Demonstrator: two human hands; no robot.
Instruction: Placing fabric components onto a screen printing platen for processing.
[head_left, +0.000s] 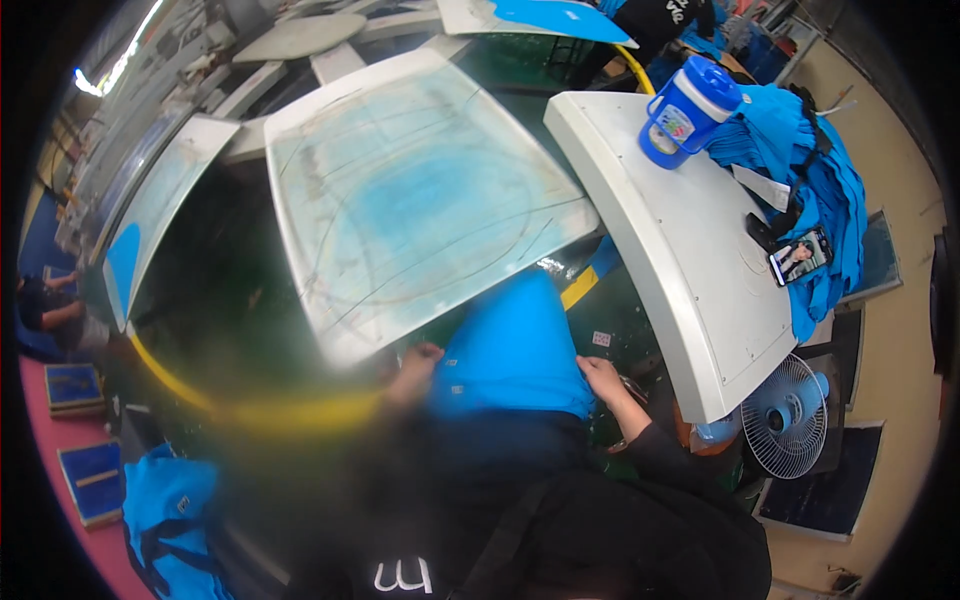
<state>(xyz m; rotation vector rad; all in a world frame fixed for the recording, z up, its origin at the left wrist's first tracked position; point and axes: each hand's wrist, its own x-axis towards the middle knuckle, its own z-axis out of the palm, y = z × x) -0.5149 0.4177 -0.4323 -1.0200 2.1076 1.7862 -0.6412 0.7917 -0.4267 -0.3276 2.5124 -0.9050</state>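
A bright blue piece of fabric (pixel 515 350) hangs in front of my body, just off the near edge of a white printing platen (pixel 310 190). My left hand (pixel 418 368) is closed on the fabric's left edge; a smeared patch of the picture partly hides it. On the other side, my right hand (pixel 602 380) grips the right edge between thumb and fingers. Two small pale marks show near the fabric's left side. Faded blue stains and dark drawn lines cover the platen's surface.
At right, a white machine housing (pixel 690 260) carries a blue water jug (pixel 690 110), a blue fabric pile (pixel 800 150) and a phone (pixel 800 255). Below it stands a fan (pixel 785 415). More platens (pixel 170 210) sit left and beyond. Blue fabric (pixel 170 520) lies lower left. Other people are farther off.
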